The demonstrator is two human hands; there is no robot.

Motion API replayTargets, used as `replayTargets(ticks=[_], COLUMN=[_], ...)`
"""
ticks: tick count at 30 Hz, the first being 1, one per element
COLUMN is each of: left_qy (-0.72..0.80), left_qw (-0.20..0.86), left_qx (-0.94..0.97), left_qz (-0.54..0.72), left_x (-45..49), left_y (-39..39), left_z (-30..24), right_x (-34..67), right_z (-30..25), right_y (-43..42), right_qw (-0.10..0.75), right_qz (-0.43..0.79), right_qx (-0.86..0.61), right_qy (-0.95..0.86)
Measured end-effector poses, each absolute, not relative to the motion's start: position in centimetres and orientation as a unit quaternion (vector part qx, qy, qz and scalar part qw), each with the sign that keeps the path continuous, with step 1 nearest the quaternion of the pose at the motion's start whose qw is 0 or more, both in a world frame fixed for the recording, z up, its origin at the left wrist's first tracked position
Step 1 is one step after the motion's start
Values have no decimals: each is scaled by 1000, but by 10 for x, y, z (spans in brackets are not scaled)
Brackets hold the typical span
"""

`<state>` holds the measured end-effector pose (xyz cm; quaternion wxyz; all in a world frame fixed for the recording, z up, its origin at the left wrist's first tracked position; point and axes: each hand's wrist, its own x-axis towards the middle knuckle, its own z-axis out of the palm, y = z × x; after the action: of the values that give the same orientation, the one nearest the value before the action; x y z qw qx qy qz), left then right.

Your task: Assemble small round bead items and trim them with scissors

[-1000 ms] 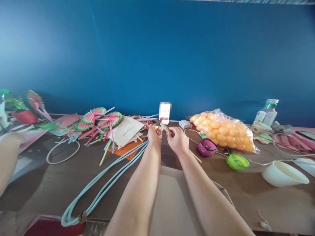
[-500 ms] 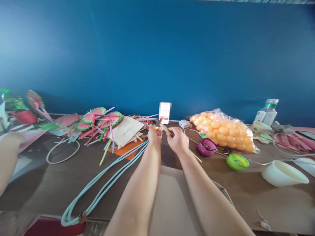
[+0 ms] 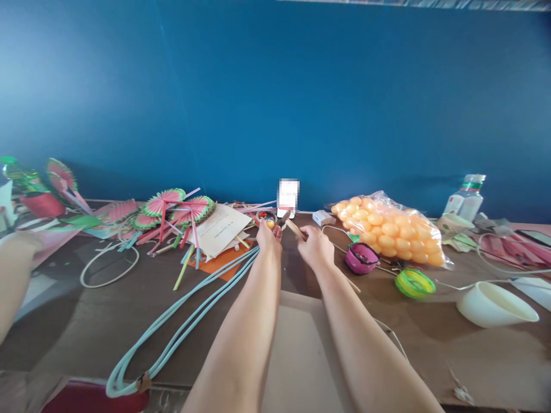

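**Right hand (image 3: 317,246) grips a wooden stick (image 3: 294,229); left hand (image 3: 269,236) just beside it**

Clock centred on the hands, 12 toward the blue wall (image 3: 275,103). Nearest, at 6 o'clock: tan board (image 3: 297,350) on the dark brown table (image 3: 64,327); at 7 to 8, a looped bundle of pale blue tubing (image 3: 172,321), bound with brown tape (image 3: 143,381); at 4, a white bowl (image 3: 476,310).

At the centre: right fingers closed round the wooden stick, its end pointing to about 11; a like-coloured length shows at 4, past the wrist, same piece or not cannot be told; left fingers curled, partly hidden; a small yellow item (image 3: 270,223) sits by them and a dark blade-like piece (image 3: 284,218) juts toward 1; which of these they grip, cannot tell.

Further out: yellow-green coil (image 3: 415,283) and purple container (image 3: 360,261) between 3 and 4; clear bag of orange balls (image 3: 390,232) at 3; printed papers (image 3: 222,229) at 9, partly over an orange sheet (image 3: 224,264); pink-and-green paper fans (image 3: 166,201) beyond them; another person's arm (image 3: 12,269), blurred, at the far edge, 8 to 9.

Farthest: small white box (image 3: 323,217) at 2; phone (image 3: 288,198) upright at 12, before the wall.
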<state>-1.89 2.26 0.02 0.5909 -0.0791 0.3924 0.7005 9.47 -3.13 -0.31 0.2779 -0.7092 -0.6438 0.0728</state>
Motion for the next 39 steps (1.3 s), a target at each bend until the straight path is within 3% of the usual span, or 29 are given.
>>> replayTargets(ticks=[4,15,20,26,30,39], left_qy=[381,352,319,268,260,235], left_qw=[588,625,645,685,695,693], left_qx=[-57,5,90,204,226,262], left_qz=[711,697,689,646,631,629], left_x=[-18,-15,-11,-7,-5,-4], left_y=[23,14,10,4,2,-2], left_z=[-2,7,8,7,3,3], right_x=[102,106,107,103,103,103], right_z=[-6,-17,-13,-13,-16,-13], right_y=[-27,-21,-22,-16,-11,-14], right_qw=[198,172,322,522,572,599], right_qz=[107,133,105,187,230,227], right_qx=[-727,-718,-689,-577,-525,-482], right_qy=[-649,-661,-641,-600,-587,-598])
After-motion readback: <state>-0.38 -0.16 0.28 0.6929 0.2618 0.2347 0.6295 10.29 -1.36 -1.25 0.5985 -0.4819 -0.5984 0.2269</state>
